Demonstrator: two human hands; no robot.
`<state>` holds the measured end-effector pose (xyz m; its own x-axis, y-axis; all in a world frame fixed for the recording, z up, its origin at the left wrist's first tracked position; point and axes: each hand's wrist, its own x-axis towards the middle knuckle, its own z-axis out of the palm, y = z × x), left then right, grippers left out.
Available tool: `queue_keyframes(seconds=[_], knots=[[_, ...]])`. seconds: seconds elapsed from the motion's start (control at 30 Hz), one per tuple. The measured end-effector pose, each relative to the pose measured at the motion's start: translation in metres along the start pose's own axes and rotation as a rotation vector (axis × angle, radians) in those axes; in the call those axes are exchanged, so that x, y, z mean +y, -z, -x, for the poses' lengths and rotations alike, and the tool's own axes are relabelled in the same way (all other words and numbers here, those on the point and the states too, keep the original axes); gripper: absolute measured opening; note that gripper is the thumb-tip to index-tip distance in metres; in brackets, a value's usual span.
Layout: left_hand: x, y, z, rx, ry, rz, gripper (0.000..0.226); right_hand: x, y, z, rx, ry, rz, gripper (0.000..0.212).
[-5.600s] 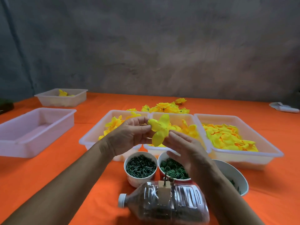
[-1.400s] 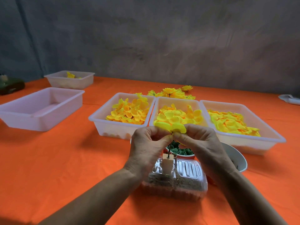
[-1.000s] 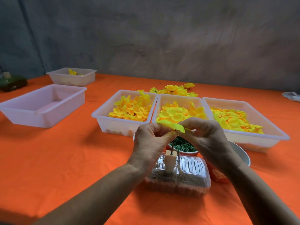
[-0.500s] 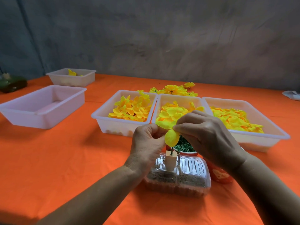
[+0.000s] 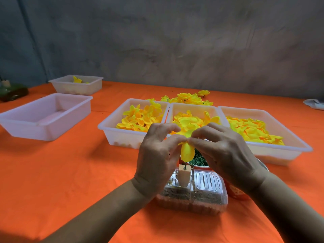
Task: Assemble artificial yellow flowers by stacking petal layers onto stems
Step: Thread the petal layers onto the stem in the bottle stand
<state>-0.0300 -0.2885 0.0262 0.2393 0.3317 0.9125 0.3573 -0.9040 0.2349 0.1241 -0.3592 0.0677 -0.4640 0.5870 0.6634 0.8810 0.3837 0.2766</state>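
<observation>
Both the left hand [image 5: 156, 155] and right hand [image 5: 226, 151] pinch a yellow petal layer [image 5: 187, 151] in a fingertip grip, directly above the wooden block [image 5: 184, 175] on the bench [image 5: 70, 172].

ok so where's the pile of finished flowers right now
In the head view, the finished flowers lie on the orange tablecloth at centre, just behind the middle petal tray.

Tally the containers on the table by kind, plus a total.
Trays with petals: 4
Empty tray: 1
Cup of green rings: 1
Clear bottle on its side: 1
Other bowls behind the right hand: hidden, cannot count
Total: 7
</observation>
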Motion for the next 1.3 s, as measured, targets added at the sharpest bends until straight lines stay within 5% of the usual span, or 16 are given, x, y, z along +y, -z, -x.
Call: queue_keyframes(seconds=[0.73,1.03,1.3], knots=[[-0.010,-0.002,0.004,-0.039,-0.186,-0.027,0.007,-0.009,-0.022,0.014,0.221,-0.143,-0.085,0.027],[-0.013,0.002,-0.001,-0.004,-0.342,-0.175,0.023,-0.005,-0.022,0.014,0.249,-0.327,-0.435,0.008],[-0.011,0.000,-0.002,-0.003,-0.295,-0.139,0.016,-0.010,-0.026,0.016,0.304,-0.362,-0.282,0.007]])
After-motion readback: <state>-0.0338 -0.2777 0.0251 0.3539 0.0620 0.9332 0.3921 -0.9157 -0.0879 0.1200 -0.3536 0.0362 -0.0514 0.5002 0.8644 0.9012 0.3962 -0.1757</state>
